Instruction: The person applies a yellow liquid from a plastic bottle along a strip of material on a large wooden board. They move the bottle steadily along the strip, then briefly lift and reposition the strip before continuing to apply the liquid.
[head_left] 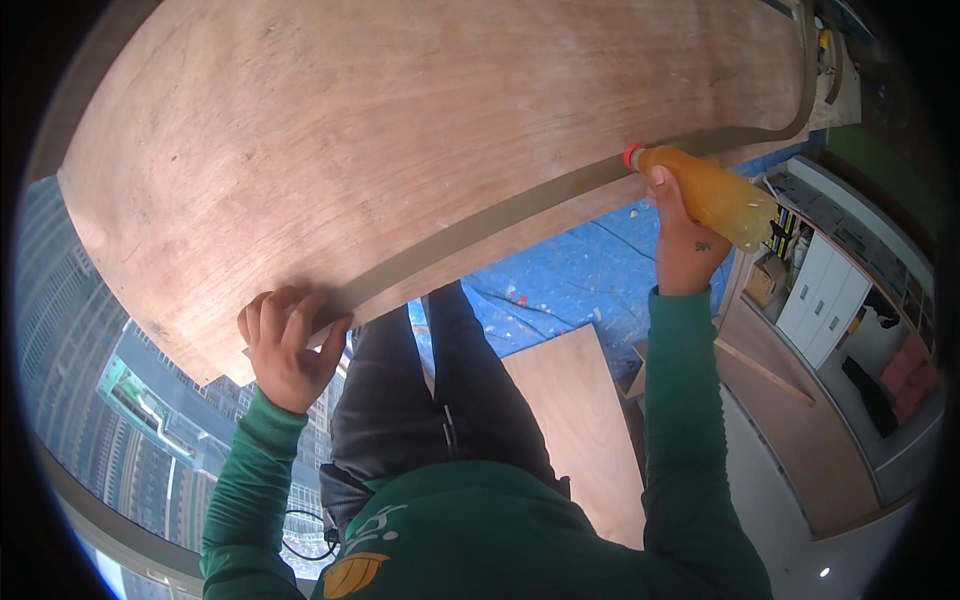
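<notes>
My right hand (685,235) grips a plastic bottle (720,200) of yellowish-amber substance, held on a slant with its red top over the front edge of a large plywood sheet (400,120). A long, flexible grey-brown strip (480,220) lies along that edge, curving upward at the far right. My left hand (285,345) has curled fingers on the strip's left end at the plywood edge; exactly what the fingertips grip there is partly hidden.
A blue sheet (570,270) with specks covers the floor below, under a loose plywood panel (570,400). A cabinet (820,300) with drawers and a leaning wooden board (790,430) are at right. A window (150,420) overlooking buildings is at left.
</notes>
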